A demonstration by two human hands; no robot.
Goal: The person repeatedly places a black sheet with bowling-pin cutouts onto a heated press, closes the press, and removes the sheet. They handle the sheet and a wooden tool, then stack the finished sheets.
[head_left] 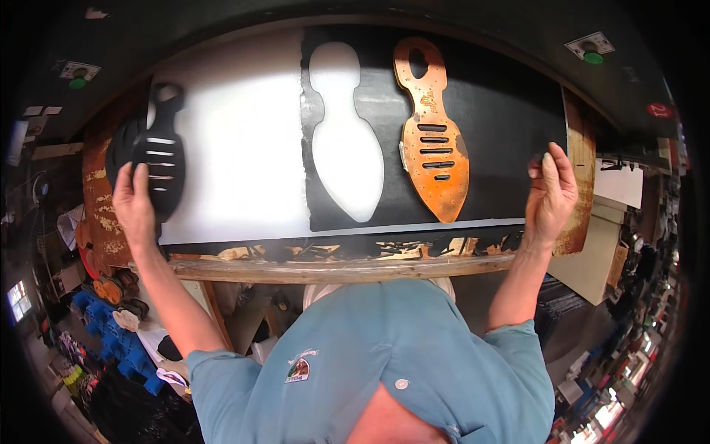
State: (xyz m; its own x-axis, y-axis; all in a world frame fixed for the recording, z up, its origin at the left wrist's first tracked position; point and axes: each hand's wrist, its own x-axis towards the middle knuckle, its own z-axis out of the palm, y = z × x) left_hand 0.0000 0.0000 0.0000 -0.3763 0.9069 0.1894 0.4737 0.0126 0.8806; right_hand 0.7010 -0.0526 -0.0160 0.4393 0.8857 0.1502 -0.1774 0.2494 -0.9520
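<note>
At the left end of the table, my left hand (136,203) pinches a black slotted cut-out piece (167,166), shaped like a shoe sole with a narrow handle end; it is blurred. Another dark piece (122,148) shows partly behind it. My right hand (551,194) is closed in a pinch over the right end of a black sheet (510,111); something dark shows by its fingertips, too unclear to name. Between my hands, an orange cutting die (435,174) with several slots and an oval handle hole lies on the sheet. Left of it is a sole-shaped opening (346,159) showing white beneath.
A white board (229,140) lies under the black sheet. A wooden rail (347,269) runs along the near edge, with black scraps (414,248) behind it. Overhead are two green buttons (78,81), (593,56). Blue crates (118,337) stand at lower left.
</note>
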